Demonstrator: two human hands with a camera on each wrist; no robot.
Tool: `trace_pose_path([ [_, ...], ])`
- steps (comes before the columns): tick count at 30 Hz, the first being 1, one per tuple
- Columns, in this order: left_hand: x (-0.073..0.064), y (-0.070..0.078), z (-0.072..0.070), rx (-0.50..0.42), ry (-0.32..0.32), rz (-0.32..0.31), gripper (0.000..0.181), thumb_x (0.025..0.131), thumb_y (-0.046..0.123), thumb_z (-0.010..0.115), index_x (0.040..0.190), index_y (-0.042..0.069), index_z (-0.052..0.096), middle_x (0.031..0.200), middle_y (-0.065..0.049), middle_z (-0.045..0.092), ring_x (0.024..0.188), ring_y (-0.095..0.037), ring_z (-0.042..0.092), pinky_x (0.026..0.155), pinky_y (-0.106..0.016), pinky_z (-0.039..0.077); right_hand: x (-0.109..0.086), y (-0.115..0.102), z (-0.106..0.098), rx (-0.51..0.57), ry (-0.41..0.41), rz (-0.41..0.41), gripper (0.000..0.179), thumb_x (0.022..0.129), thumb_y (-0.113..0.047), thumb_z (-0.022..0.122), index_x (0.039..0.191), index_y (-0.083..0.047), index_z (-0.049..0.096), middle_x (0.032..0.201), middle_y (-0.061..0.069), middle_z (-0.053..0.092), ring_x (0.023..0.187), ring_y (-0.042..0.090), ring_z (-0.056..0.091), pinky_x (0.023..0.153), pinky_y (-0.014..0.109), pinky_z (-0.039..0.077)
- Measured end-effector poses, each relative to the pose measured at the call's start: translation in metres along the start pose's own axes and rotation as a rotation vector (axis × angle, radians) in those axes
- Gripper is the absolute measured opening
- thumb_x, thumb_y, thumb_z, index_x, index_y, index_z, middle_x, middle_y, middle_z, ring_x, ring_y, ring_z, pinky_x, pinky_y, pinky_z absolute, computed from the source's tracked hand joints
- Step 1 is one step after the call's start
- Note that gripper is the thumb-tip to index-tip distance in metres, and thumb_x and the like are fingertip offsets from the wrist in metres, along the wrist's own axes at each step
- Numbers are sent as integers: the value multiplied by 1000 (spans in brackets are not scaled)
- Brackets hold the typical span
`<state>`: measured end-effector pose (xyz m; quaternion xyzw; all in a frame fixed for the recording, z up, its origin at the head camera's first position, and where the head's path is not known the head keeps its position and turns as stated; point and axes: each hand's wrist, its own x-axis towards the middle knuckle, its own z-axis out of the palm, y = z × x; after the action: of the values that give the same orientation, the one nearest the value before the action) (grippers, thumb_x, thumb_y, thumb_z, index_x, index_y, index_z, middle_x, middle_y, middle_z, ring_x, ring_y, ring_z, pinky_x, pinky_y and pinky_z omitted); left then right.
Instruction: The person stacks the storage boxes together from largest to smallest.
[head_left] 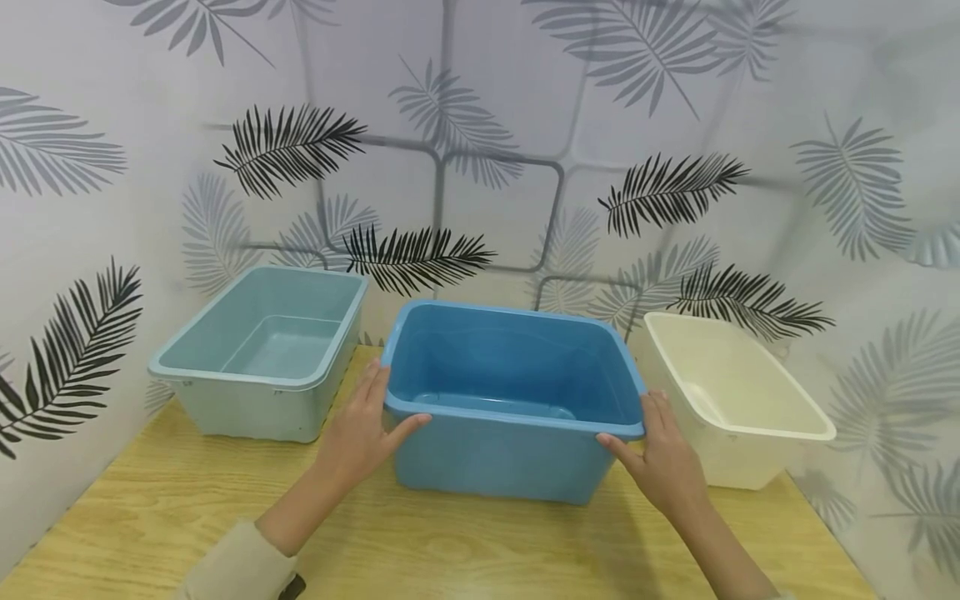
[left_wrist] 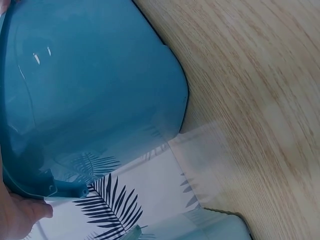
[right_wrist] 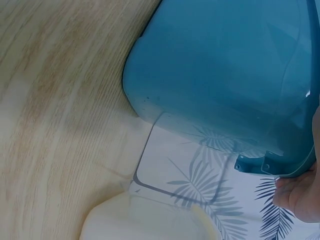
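Observation:
A deep blue plastic basin (head_left: 495, 458) stands on the table between my two hands. My left hand (head_left: 356, 437) grips its near left corner, the thumb along the front rim and the fingers at the side. At the near right corner my right hand (head_left: 667, 458) holds the rim in much the same way. The left wrist view has the basin's side wall (left_wrist: 95, 75) close up, with part of the left hand (left_wrist: 20, 215) under the rim. From the right wrist, fingertips of the right hand (right_wrist: 300, 195) show beneath the rim of the basin (right_wrist: 215, 75).
To the left stands a pale blue-green basin (head_left: 247, 408); a cream basin (head_left: 742, 458) is at the right, close beside the blue one. All rest on a wood-grain table (head_left: 450, 550). Behind them rises a wall (head_left: 495, 100) with a leaf pattern.

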<state>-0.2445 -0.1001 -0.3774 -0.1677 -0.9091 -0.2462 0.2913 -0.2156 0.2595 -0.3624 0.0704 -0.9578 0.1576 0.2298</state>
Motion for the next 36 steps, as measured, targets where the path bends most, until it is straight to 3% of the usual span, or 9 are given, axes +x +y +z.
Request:
trace_pose_path([
  [7,-2,-1,0,-3,39,34,87,81,58,59,131,-11,42,138,-30,41,120,-42,50,69,-45,56,-2,0,0,5,19,-15,82,83,-45,64,136,10,33,142,33,31,132,48,30,85,61,44],
  [14,-5,0,0,13,7,3,86,80,55,63,132,-11,41,139,-30,40,113,-43,55,58,-39,56,-6,1,1,5,62,-38,81,82,-44,66,134,11,36,140,33,35,130,49,33,82,61,46],
  [20,-7,1,-1,17,23,19,86,81,57,60,132,-11,42,138,-30,41,115,-42,53,60,-40,56,-8,2,2,-4,92,-54,81,82,-44,66,133,10,37,138,33,37,128,49,35,80,61,47],
  [27,-8,1,-1,1,65,65,89,84,64,49,131,-12,42,136,-31,42,118,-43,51,72,-45,56,-11,2,1,1,104,-52,81,81,-45,66,133,10,38,138,33,37,128,49,36,82,62,46],
  [36,-11,1,-1,-5,88,78,92,84,67,44,130,-12,43,135,-31,43,119,-43,51,69,-44,56,-13,-1,-1,19,97,-42,81,81,-44,67,134,10,38,139,31,37,129,48,34,84,62,44],
])
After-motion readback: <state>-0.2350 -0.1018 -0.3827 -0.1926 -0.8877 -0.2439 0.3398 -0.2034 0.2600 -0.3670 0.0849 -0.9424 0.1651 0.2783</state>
